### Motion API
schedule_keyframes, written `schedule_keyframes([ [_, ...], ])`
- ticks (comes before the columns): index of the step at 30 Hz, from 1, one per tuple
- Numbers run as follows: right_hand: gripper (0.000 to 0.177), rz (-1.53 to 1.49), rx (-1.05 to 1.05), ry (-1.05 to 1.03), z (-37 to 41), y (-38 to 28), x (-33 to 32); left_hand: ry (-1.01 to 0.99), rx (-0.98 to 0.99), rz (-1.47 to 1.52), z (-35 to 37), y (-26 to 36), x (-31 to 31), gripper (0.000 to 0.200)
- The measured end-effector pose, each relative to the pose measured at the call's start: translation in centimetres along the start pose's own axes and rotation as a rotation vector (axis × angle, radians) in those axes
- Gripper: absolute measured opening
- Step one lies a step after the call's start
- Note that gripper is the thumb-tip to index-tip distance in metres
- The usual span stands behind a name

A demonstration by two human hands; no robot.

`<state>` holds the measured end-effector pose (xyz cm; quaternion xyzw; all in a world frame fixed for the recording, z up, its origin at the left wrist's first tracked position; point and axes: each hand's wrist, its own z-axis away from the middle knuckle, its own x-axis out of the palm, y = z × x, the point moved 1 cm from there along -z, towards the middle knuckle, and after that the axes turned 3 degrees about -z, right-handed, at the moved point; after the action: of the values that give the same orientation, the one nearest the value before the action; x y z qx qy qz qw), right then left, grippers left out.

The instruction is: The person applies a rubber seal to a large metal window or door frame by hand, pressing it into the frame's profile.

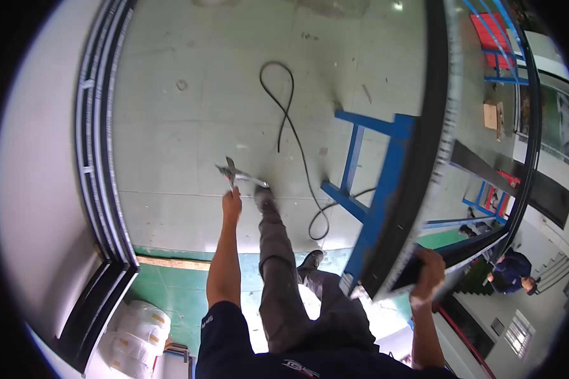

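My left hand (232, 203) is closed around the grip of a metal hand tool (232, 169) with crossed, silvery arms. It is held out over the floor; its exact kind is too small to make out. My right hand (428, 275) is wrapped round the lower end of a large dark frame (423, 158), whose pale, marked edge runs upward on the right. Part of the right fingers is hidden behind the frame. Beside this frame stands a blue metal stand (378, 183), partly covered by it.
A black cable (287, 117) lies looped on the grey-green floor (189, 126). Stacked dark frame profiles (101, 126) line the left side. White wrapped rolls (142, 328) sit at lower left. Another person (512, 271) is at far right, near stairs. My legs are below.
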<state>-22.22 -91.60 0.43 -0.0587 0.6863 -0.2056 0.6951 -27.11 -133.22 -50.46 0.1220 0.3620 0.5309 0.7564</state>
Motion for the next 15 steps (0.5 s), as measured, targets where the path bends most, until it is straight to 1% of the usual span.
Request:
schedule_keyframes([
  [1, 0.042, -0.008, 0.036, 0.013, 0.1, -0.4, 0.5, 0.013, 0.072, -0.082, -3.4, -2.6, 2.9, 0.061],
  [2, 0.042, 0.002, 0.057, 0.009, -0.1, -0.5, 1.1, -0.013, 0.041, -0.158, -5.4, -1.2, 4.5, 0.061],
  [3, 0.041, 0.017, 0.065, -0.008, -0.2, -0.2, 1.6, -0.014, 0.094, -0.163, -7.6, -0.4, 6.3, 0.062],
  [4, 0.040, 0.036, 0.068, -0.029, -0.1, 0.0, 1.8, -0.015, 0.022, -0.256, -10.5, -0.6, 8.5, 0.063],
  [5, 0.040, 0.053, 0.074, -0.049, -0.1, 0.2, 2.1, -0.102, -0.133, -0.252, -14.0, -1.8, 11.1, 0.063],
  [6, 0.039, 0.063, 0.071, -0.069, -0.2, 0.3, 2.5, -0.062, -0.070, -0.333, -15.0, 0.3, 11.9, 0.063],
  [8, 0.038, 0.092, 0.067, -0.111, -0.7, 0.5, 2.9, -0.122, -0.219, -0.289, -19.0, 0.3, 14.6, 0.061],
  [10, 0.037, 0.107, 0.070, -0.144, -1.0, 0.5, 2.8, -0.184, -0.219, -0.293, -21.6, 0.6, 15.9, 0.059],
  [13, 0.035, 0.123, 0.052, -0.169, -1.5, 0.8, 2.7, -0.169, -0.141, -0.336, -23.4, 1.0, 16.1, 0.056],
  [15, 0.034, 0.131, 0.038, -0.178, -1.5, 0.8, 2.5, -0.176, -0.094, -0.291, -24.1, 0.2, 15.6, 0.045],
])
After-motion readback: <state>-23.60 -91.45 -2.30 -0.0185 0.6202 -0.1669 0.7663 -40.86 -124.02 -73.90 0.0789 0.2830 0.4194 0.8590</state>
